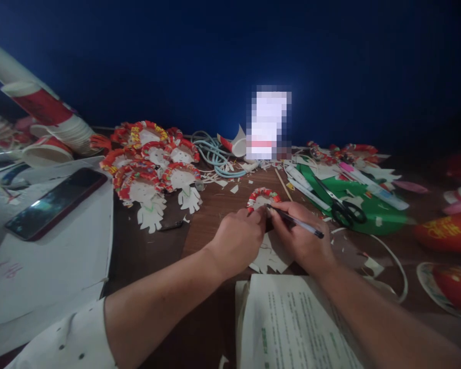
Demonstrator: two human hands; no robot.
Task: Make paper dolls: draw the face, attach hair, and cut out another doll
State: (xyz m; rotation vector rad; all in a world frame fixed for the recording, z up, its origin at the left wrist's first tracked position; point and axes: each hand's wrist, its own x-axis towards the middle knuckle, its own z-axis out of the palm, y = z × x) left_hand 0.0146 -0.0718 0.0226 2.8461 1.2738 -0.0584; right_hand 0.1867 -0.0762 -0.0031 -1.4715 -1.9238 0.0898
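My right hand is closed around a pen, its tip end hidden among the fingers. My left hand has its fingers curled and pressed together on a paper doll, holding it down against the table. The doll has a red, patterned ring of rolled paper at the top and a white cut-out body with a fringed lower edge. Both hands meet over its middle, so that part is hidden. Just below the hands lies an open book or printed pages.
Several similar paper dolls lie at the left. A phone rests on a white box, near stacked paper cups. A lit, blurred screen stands at the back. Scissors lie on green paper at the right, among scraps.
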